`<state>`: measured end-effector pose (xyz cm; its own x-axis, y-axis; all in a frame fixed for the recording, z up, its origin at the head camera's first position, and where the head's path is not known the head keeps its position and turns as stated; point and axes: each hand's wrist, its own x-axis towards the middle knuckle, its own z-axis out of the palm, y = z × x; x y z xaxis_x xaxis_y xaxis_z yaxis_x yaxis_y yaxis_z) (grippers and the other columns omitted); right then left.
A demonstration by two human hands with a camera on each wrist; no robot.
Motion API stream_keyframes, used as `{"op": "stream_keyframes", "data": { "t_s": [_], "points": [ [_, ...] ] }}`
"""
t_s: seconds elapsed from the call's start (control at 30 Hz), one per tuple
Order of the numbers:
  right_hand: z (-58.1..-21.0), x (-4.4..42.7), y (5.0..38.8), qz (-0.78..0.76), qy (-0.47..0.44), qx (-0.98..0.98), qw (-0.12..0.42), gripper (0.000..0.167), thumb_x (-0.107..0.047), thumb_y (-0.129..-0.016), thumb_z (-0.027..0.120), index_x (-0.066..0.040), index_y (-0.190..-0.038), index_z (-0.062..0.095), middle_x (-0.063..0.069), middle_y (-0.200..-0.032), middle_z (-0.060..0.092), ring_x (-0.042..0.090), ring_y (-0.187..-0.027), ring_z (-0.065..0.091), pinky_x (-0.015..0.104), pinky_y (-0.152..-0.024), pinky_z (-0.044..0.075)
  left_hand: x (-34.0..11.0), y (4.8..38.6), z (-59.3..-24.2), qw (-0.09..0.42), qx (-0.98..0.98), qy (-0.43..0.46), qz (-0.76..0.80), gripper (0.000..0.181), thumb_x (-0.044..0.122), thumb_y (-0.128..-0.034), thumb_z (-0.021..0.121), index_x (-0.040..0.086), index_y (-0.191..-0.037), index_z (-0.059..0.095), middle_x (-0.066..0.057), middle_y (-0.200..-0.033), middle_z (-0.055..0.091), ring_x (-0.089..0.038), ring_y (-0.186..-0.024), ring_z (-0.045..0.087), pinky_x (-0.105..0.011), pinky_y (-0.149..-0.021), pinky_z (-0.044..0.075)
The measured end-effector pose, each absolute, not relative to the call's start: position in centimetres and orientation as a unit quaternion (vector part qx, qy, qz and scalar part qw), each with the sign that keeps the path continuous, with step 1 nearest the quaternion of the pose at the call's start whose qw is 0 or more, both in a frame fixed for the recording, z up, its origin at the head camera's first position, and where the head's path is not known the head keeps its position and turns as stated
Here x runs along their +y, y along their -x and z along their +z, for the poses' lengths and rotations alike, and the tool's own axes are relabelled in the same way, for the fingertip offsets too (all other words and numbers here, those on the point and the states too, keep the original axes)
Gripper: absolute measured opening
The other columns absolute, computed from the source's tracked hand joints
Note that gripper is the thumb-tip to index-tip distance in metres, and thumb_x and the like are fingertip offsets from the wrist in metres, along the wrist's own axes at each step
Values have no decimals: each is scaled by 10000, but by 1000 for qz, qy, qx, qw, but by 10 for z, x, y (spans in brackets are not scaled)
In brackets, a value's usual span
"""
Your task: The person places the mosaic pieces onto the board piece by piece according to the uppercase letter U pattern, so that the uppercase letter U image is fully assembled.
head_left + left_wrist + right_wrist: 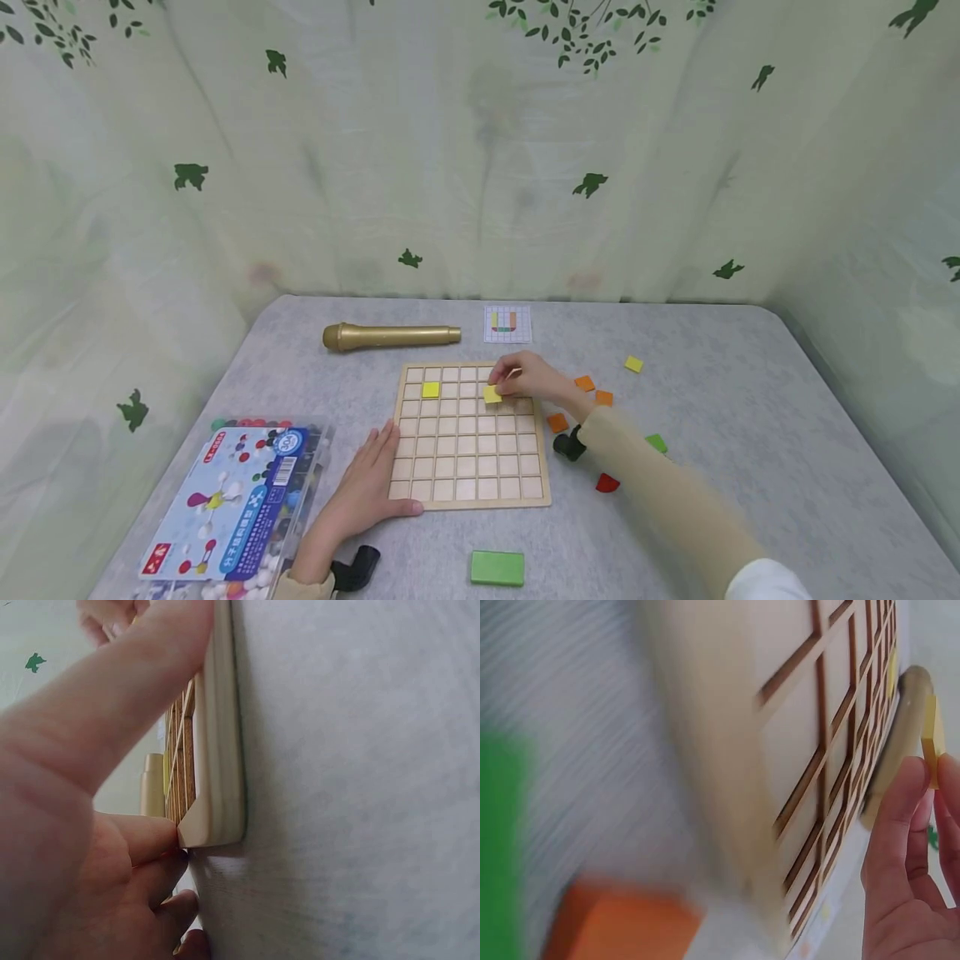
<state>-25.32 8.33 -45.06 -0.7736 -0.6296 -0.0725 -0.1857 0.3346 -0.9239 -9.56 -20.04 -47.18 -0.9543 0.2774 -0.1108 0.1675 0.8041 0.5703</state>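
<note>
A wooden grid board (pixel 467 446) lies on the table, with one yellow tile (pixel 431 390) in a cell near its upper left. The right hand (pixel 531 379) pinches another yellow tile (pixel 492 394) over the upper right part of the board; the right wrist view shows this tile (pixel 931 739) between thumb and finger of the right hand (pixel 915 877). Along the board's left edge rests the left hand (pixel 365 483), fingers extended and thumb at the lower left corner. In the left wrist view, the left hand (pixel 97 787) touches the board's side (pixel 221 750).
A gold microphone (pixel 392 336) and a pattern card (pixel 507 324) lie behind the board. Orange tiles (pixel 557 422), a yellow tile (pixel 633 364), a green tile (pixel 656 442) and a red piece (pixel 607 482) are at right. A green block (pixel 497 568) lies in front, a plastic case (pixel 225 500) at left.
</note>
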Motion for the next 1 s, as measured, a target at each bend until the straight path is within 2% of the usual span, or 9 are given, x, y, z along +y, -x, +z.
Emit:
{"op": "stream_keyframes", "data": {
  "t_s": [0.33,0.53,0.8,1.0],
  "points": [
    [-455,21,251,-496,248,801,224,44,22,-861,647,12,-898,669,32,-743,614,131,-642,572,241,-596,501,-201,96,-472,97,945,-115,290,1195,517,-698,794,-124,-1469,143,-271,-1547,98,-474,-1398,61,-600,-1101,104],
    [-458,-5,249,-503,226,802,231,46,57,-835,650,20,-859,660,36,-728,614,132,-623,601,241,-592,528,-202,96,-473,97,945,-119,288,1192,519,-703,790,-123,-1470,140,-272,-1546,97,-474,-1397,60,-603,-1098,111],
    [-454,-21,242,-481,214,821,220,31,44,-823,663,46,-854,658,39,-712,625,159,-633,620,234,-584,526,-202,96,-474,93,946,-123,284,1188,520,-704,787,-131,-1465,149,-277,-1544,101,-479,-1394,70,-600,-1098,114],
    [-452,-23,239,-445,221,846,195,73,33,-821,668,-31,-790,650,21,-701,629,146,-605,596,197,-540,468,-202,96,-475,96,945,-123,287,1193,527,-703,784,-131,-1465,143,-274,-1545,94,-476,-1396,64,-595,-1102,104]
  ]
}}
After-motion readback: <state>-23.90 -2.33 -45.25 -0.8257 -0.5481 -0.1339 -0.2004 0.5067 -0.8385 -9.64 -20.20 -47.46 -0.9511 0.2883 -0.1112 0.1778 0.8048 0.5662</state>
